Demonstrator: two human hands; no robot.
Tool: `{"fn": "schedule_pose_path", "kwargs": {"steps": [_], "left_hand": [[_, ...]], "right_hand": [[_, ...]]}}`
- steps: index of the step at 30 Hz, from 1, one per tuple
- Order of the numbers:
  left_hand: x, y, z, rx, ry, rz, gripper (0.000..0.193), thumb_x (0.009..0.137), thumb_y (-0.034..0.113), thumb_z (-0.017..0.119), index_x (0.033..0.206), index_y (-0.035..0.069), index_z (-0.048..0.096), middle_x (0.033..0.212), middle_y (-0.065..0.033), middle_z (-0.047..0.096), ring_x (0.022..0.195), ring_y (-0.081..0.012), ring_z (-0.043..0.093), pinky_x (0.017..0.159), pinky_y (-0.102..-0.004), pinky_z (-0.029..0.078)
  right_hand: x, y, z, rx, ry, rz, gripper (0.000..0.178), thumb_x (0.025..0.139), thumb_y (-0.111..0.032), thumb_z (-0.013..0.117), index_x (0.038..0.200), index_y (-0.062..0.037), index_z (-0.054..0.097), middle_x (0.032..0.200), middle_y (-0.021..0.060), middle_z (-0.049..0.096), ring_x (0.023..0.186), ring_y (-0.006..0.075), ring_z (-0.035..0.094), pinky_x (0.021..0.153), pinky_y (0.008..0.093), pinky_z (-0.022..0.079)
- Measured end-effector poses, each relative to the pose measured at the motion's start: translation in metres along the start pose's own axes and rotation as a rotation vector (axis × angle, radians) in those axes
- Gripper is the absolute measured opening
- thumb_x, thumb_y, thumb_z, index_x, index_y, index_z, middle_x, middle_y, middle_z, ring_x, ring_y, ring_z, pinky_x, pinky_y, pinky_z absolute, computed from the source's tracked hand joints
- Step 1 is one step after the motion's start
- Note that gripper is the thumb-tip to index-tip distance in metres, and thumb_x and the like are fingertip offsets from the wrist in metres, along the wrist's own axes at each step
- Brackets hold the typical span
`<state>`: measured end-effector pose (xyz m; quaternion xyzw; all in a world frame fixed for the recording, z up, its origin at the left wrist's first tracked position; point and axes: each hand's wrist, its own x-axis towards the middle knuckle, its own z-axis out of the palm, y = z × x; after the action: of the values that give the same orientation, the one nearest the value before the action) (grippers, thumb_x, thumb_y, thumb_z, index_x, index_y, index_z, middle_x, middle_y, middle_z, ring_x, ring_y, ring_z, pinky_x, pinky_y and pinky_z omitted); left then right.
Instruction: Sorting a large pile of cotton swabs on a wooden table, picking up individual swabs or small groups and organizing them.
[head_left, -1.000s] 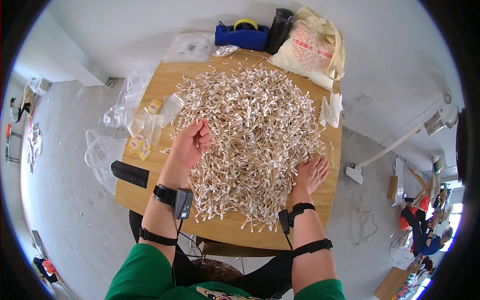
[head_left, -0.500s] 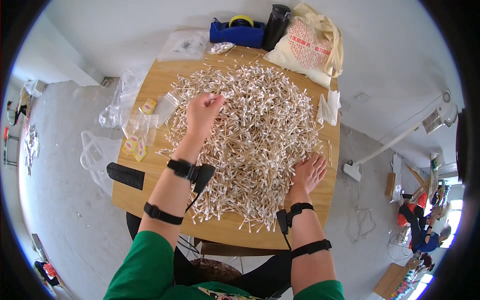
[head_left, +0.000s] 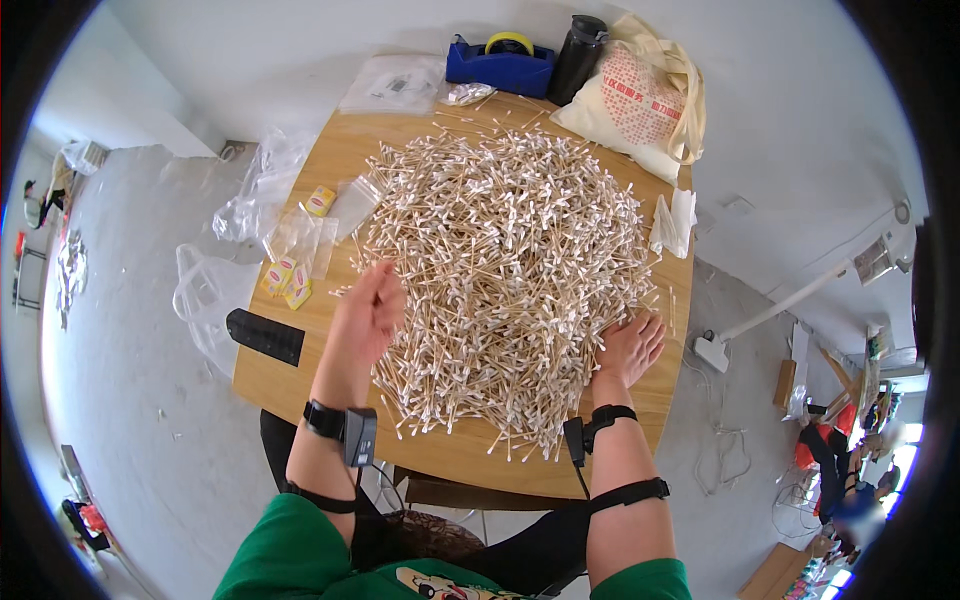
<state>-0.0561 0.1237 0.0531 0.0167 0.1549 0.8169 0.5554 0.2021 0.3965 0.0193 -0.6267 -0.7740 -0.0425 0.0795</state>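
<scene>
A wide heap of cotton swabs [head_left: 510, 260] with white tips and wooden sticks covers the middle of the round-edged wooden table [head_left: 420, 450]. At the heap's left edge is my left hand [head_left: 370, 310], slightly smeared by motion. Its fingers look loosely bent, and nothing shows in them, though their inner side is hidden. My right hand [head_left: 632, 348] lies against the heap's right edge, open, with the fingers stretched out over the tabletop. No object is in it.
Small yellow packets [head_left: 288, 280] and clear plastic bags [head_left: 350, 207] lie left of the heap, with a black flat object [head_left: 266, 337] nearer. A blue tape dispenser [head_left: 500, 68], black bottle [head_left: 578, 60] and cloth bag [head_left: 635, 95] stand behind. White tissue [head_left: 674, 222] lies right.
My left hand has drawn back from over the heap toward me, to its left edge. My right hand stays at the heap's right side. The whole view has shifted slightly.
</scene>
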Motion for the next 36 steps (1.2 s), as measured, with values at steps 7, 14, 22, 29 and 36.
{"fn": "schedule_pose_path", "kwargs": {"steps": [7, 14, 22, 29, 36], "left_hand": [[-0.080, -0.116, 0.090, 0.931, -0.545, -0.919, 0.034, 0.098, 0.038, 0.045, 0.107, 0.007, 0.055, 0.089, 0.0012, 0.055, 0.081, -0.0098, 0.050, 0.073, -0.0244, 0.042], [-0.145, -0.241, -0.025, 1.703, -1.009, -1.236, 0.021, 0.091, 0.013, 0.048, 0.104, 0.001, 0.057, 0.104, -0.0151, 0.064, 0.092, -0.0274, 0.060, 0.079, -0.0391, 0.046], [-0.151, -0.251, -0.071, 1.735, -0.091, -0.150, 0.024, 0.091, 0.016, 0.049, 0.107, 0.001, 0.060, 0.104, -0.0231, 0.063, 0.095, -0.0372, 0.060, 0.082, -0.0423, 0.047], [-0.132, -0.189, 0.027, 1.789, -0.784, -0.967, 0.025, 0.093, 0.019, 0.048, 0.106, 0.001, 0.060, 0.104, -0.0187, 0.064, 0.094, -0.0323, 0.060, 0.081, -0.0420, 0.047], [-0.038, -0.050, 0.059, 1.419, 0.277, -0.192, 0.014, 0.091, 0.020, 0.059, 0.093, 0.007, 0.065, 0.075, -0.0034, 0.063, 0.069, -0.0110, 0.057, 0.063, -0.0289, 0.048]], "right_hand": [[-0.001, 0.004, 0.006, -0.023, 0.002, -0.016, 0.049, 0.089, -0.024, 0.049, 0.133, -0.0039, 0.040, 0.142, 0.0139, 0.039, 0.136, 0.0308, 0.030, 0.111, 0.0458, 0.023], [0.002, 0.006, 0.003, -0.069, -0.007, -0.004, 0.050, 0.091, -0.027, 0.047, 0.136, -0.0068, 0.040, 0.144, 0.0140, 0.038, 0.136, 0.0304, 0.031, 0.110, 0.0454, 0.026], [0.001, 0.003, 0.007, -0.052, -0.004, 0.012, 0.051, 0.090, -0.029, 0.049, 0.136, -0.0082, 0.041, 0.144, 0.0113, 0.038, 0.136, 0.0292, 0.031, 0.111, 0.0450, 0.025], [0.001, 0.003, -0.002, -0.038, -0.097, 0.038, 0.054, 0.090, -0.030, 0.048, 0.138, -0.0089, 0.037, 0.146, 0.0102, 0.035, 0.139, 0.0283, 0.026, 0.112, 0.0449, 0.022], [0.006, 0.007, 0.008, -0.076, -0.107, 0.060, 0.059, 0.090, -0.030, 0.048, 0.142, -0.0107, 0.029, 0.150, 0.0078, 0.028, 0.142, 0.0270, 0.019, 0.114, 0.0448, 0.018]]}}
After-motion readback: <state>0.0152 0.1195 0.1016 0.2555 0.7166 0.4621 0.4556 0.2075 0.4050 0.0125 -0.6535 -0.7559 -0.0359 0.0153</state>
